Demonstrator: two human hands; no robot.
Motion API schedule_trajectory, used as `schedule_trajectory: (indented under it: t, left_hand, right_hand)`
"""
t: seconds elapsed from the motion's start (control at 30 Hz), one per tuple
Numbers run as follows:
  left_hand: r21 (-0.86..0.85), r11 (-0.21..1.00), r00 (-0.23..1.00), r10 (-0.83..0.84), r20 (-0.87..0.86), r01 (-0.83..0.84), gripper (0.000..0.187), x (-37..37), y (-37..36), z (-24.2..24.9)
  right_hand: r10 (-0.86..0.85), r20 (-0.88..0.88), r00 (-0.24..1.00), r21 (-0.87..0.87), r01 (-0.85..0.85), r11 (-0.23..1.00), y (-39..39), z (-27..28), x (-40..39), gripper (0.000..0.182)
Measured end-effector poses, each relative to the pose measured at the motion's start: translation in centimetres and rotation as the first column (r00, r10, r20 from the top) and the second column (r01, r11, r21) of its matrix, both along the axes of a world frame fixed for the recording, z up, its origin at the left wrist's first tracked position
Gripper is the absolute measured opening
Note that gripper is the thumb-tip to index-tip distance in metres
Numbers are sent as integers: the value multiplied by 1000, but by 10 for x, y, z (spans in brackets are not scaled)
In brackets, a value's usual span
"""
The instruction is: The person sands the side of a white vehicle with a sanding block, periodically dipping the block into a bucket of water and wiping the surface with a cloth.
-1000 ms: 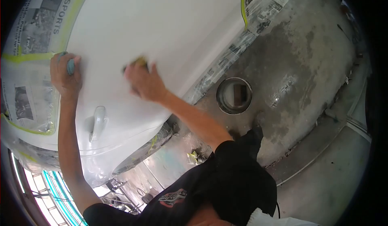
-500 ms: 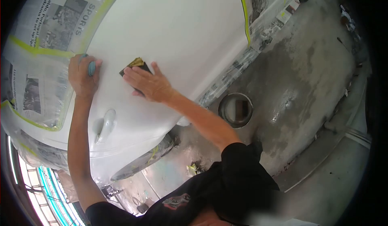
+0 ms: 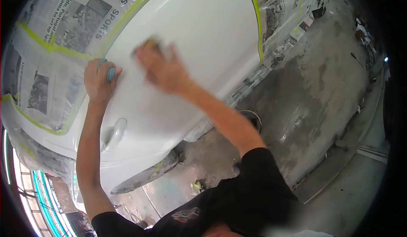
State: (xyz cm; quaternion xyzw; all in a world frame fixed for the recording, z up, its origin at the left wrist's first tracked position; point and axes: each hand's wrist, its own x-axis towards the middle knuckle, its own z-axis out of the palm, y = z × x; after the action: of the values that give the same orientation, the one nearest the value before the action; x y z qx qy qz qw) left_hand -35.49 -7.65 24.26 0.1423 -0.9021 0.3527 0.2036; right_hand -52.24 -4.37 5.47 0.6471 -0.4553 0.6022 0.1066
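Note:
A white car door (image 3: pixel 207 33) with its handle (image 3: pixel 118 132) fills the middle of the view. My left hand (image 3: pixel 98 82) rests at the window edge of the door, fingers wrapped round a light blue sponge (image 3: pixel 111 74). Smeared by motion, my right hand (image 3: pixel 163 69) is on the upper door panel, over a folded piece of sandpaper (image 3: pixel 153 43). Only the sandpaper's dark, yellowish edges show past the fingers; the palm hides the rest.
Newspaper (image 3: pixel 80 23) under plastic sheeting covers the window, bordered by yellow-green tape (image 3: pixel 127 14). More masking (image 3: pixel 280 25) covers the adjoining panel. A round bucket (image 3: pixel 259 120), partly behind my right arm, stands on the wet concrete floor (image 3: pixel 305 97).
My right hand has moved upward over the door with the sandpaper and is now blurred. The view has shifted a little; my left hand still grips the sponge by the window edge.

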Motion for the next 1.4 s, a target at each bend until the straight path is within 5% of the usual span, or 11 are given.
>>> schedule_trajectory:
  t: [0.1, 0.2, 0.33, 0.43, 0.6, 0.7, 0.77, 1.0, 1.13, 1.23, 1.4]
  left_hand:
    - [5, 1000, 1000, 2, -27, -2, 24, 0, -1, -2]
    - [24, 1000, 999, -20, -47, 21, 25, -3, 1, 0]
    - [31, 1000, 999, -6, -36, 7, 26, -4, -1, 1]
    - [14, 1000, 999, 13, -31, -12, 26, 0, -2, -3]
    - [-24, 1000, 999, 18, -28, -19, 28, 1, -3, -3]
    - [7, 999, 999, 42, -12, -42, 28, 6, -5, -4]
    - [7, 999, 999, 33, -10, -33, 26, 6, -5, -2]
    - [68, 998, 1000, -14, 4, 14, 21, 7, -7, -2]
    - [70, 998, 1000, -6, 14, 5, 23, 2, -1, -2]
    - [63, 998, 1000, -14, 19, 13, 25, -4, 0, -1]
    - [94, 996, 1000, -7, 2, 7, 24, 0, -1, -3]
  right_hand:
    - [-463, 295, 836, 108, 452, 885, -37, 36, -125, 68]
    - [-506, 418, 754, 110, 511, 852, -47, 54, -90, 68]
    - [95, -35, 995, -9, -95, 995, -20, 31, 12, 68]
    - [-372, 74, 925, -35, 375, 926, -46, 39, -100, 73]
    - [-538, 378, 754, 136, 529, 837, -57, 53, -104, 76]
    - [-79, 13, 997, 77, 78, 994, -5, 18, -11, 80]
    - [-162, 99, 982, -78, 170, 982, -13, 8, -24, 78]
    - [-400, 418, 816, 48, 419, 907, -40, -5, -177, 72]
    - [-345, 865, 363, 218, 349, 912, -56, -169, -179, 68]
    - [-380, 850, 364, 298, 262, 918, -49, -162, -182, 67]
    - [-339, 313, 887, 107, 321, 941, -37, 26, -180, 67]
